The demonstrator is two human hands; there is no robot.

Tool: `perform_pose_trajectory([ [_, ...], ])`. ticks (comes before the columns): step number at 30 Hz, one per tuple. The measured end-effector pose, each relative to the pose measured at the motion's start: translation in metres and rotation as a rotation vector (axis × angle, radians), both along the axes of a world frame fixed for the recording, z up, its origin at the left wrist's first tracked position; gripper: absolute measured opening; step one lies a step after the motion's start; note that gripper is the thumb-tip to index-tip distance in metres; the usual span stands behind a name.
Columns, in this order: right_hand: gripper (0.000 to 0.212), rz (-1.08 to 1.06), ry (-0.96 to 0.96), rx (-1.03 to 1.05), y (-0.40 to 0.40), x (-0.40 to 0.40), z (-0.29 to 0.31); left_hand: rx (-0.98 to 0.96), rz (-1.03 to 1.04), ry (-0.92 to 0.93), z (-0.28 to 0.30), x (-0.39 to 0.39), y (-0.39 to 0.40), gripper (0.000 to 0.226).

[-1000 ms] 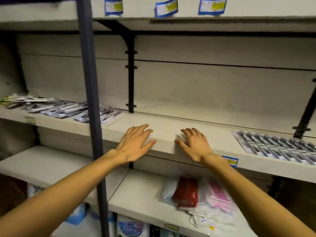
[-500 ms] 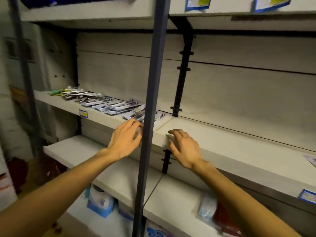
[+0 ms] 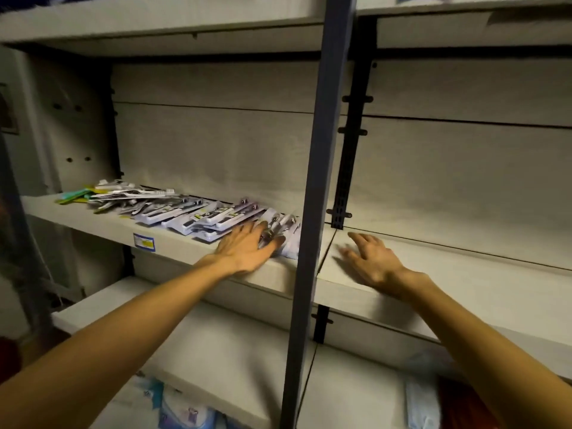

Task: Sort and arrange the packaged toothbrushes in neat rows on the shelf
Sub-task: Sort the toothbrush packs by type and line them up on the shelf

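The left hand (image 3: 247, 249) lies spread, fingers straight, on the nearest clear-plastic packaged toothbrushes (image 3: 278, 233) on the pale wooden shelf (image 3: 173, 246). The right hand (image 3: 371, 261), its grip loosely spread and holding nothing, rests on the shelf to the right of a dark metal post (image 3: 312, 212).

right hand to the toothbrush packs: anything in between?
Yes. The dark vertical shelf post stands in the foreground between the right hand and the toothbrush packs. The left hand already rests on the nearest packs, with nothing in its way.

You are stretching both bare arms forward, your left hand (image 3: 247, 249) lying palm down with fingers extended, your right hand (image 3: 370, 261) hovering open, fingers spread and blurred.
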State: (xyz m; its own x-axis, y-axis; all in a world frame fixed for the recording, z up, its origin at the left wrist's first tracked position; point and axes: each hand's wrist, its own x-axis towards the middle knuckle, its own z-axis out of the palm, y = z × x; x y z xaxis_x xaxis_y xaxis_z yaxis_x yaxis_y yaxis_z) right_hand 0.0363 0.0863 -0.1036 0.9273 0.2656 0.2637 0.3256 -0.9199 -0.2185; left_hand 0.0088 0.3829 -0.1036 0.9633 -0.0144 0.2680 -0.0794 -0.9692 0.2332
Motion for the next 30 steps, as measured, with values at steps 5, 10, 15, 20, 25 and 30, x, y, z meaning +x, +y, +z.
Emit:
perform_pose_trajectory([
  [5,0.068,-0.110,0.054,0.054,-0.023,0.003,-0.003,-0.013,-0.079,0.116,0.000,0.013,-0.002,0.086],
  [10,0.063,-0.186,0.051,0.122,-0.034,-0.004,-0.001,0.045,-0.216,0.157,0.003,0.013,-0.009,0.084],
  [15,0.060,-0.273,0.056,0.127,-0.036,-0.029,-0.002,0.009,-0.447,0.263,0.011,0.003,-0.029,0.052],
  [20,0.055,-0.304,0.025,0.136,-0.037,-0.057,-0.005,-0.279,-0.607,0.376,0.019,-0.009,-0.030,0.037],
  [25,0.055,-0.285,-0.006,0.124,-0.027,-0.076,-0.004,-0.642,-0.564,0.330,0.015,0.000,-0.022,0.067],
  [30,0.053,-0.253,-0.067,0.074,-0.013,-0.084,0.003,-0.353,-0.433,-0.064,-0.004,0.002,0.002,0.039],
])
